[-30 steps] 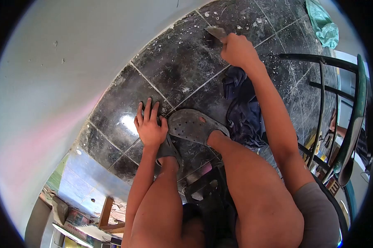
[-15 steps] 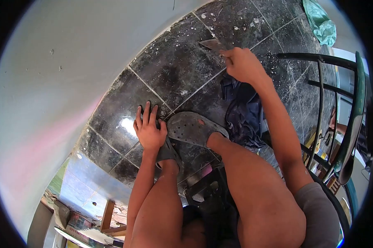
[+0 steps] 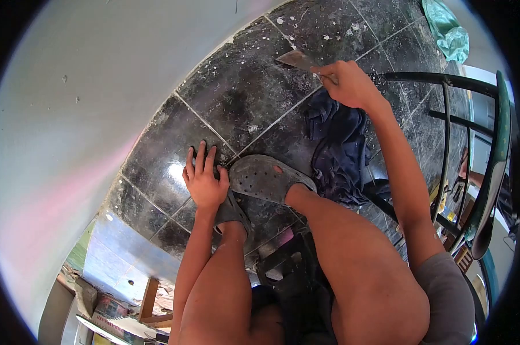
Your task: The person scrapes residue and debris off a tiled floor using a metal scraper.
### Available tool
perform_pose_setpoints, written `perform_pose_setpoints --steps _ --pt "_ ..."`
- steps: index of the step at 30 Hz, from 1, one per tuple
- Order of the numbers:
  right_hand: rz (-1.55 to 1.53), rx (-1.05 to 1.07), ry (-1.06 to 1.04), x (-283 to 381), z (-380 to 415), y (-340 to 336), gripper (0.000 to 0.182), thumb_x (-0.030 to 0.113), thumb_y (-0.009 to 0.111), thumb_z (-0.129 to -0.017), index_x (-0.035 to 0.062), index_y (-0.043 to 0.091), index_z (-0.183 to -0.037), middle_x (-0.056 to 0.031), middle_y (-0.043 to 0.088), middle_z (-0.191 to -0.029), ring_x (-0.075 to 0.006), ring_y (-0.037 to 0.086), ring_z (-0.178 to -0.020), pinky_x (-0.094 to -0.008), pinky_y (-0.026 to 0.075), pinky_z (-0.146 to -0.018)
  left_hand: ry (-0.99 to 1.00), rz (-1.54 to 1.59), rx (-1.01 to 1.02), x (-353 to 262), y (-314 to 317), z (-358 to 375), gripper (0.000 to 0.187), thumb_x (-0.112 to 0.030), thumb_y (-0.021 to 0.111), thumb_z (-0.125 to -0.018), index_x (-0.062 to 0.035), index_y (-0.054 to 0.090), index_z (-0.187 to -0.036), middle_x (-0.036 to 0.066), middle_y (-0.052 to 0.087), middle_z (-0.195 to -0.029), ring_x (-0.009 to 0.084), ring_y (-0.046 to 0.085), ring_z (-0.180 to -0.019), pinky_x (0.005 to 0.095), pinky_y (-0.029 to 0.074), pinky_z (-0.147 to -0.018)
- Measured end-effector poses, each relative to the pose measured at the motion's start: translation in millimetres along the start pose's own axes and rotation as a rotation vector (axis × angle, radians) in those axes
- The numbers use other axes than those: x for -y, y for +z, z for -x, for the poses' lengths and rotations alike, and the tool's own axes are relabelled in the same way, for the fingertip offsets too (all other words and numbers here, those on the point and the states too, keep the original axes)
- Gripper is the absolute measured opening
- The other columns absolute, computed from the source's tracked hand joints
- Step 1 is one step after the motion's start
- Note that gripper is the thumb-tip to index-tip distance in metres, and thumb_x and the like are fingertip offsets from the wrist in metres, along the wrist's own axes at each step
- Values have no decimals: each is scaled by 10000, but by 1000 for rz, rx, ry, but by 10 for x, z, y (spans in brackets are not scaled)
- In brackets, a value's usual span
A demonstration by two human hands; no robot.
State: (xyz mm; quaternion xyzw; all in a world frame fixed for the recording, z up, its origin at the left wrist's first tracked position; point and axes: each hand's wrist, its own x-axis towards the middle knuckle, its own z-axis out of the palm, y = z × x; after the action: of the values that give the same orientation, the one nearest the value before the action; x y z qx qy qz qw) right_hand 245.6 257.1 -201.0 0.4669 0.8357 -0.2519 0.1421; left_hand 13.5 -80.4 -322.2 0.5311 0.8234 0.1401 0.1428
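Note:
My right hand (image 3: 352, 86) grips the handle of a putty knife (image 3: 297, 60), whose flat blade points left over the black floor tiles (image 3: 237, 95). Pale spots and smears of dried paint mark these tiles. On the floor to the left, my left hand (image 3: 205, 181) rests palm down with fingers spread, just in front of one dark clog. My other clog (image 3: 265, 179), grey with holes, stands to its right. Below my right hand lies a crumpled dark blue cloth (image 3: 337, 149), beside that clog.
A pale wall (image 3: 87, 103) borders the tiles on the left. To the right stands a dark metal chair frame (image 3: 447, 155). A green plastic bag (image 3: 448, 34) lies at the far right corner. Wooden pieces (image 3: 149, 302) and clutter sit at lower left.
My right hand has shifted slightly right and down with the putty knife, its handle now showing more. More of the blue cloth is visible. My left hand stays on the floor.

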Motion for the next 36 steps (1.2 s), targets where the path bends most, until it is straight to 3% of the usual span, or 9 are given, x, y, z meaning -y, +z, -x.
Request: perform_pose_setpoints --steps 21,30,33,36 --pt "26 -134 -111 57 -210 216 431 139 570 -878 198 775 -1253 -221 714 -804 -434 709 -792 -497 597 -783 1 -3 -3 3 -12 15 525 -197 634 -851 -168 661 -1374 35 513 -1588 354 408 -1489 530 330 -1164" --pt "-42 -97 11 102 164 223 397 152 562 -917 172 772 -1253 -219 729 -822 -440 720 -827 -500 594 -835 0 5 2 2 0 11 530 -192 642 -852 -184 656 -1382 30 504 -1594 350 403 -1495 532 331 -1171" --pt "-71 -147 -25 56 181 259 366 116 607 -922 100 761 -1253 -274 676 -766 -451 694 -762 -469 555 -750 -12 8 14 22 13 15 543 -188 653 -856 -216 644 -1398 2 479 -1615 338 377 -1517 545 328 -1189" --pt "-71 -127 18 114 177 206 363 112 605 -922 96 763 -1248 -275 689 -795 -451 702 -790 -472 561 -777 -18 8 21 27 16 20 545 -187 654 -856 -218 643 -1400 -1 477 -1617 339 375 -1518 547 327 -1191"
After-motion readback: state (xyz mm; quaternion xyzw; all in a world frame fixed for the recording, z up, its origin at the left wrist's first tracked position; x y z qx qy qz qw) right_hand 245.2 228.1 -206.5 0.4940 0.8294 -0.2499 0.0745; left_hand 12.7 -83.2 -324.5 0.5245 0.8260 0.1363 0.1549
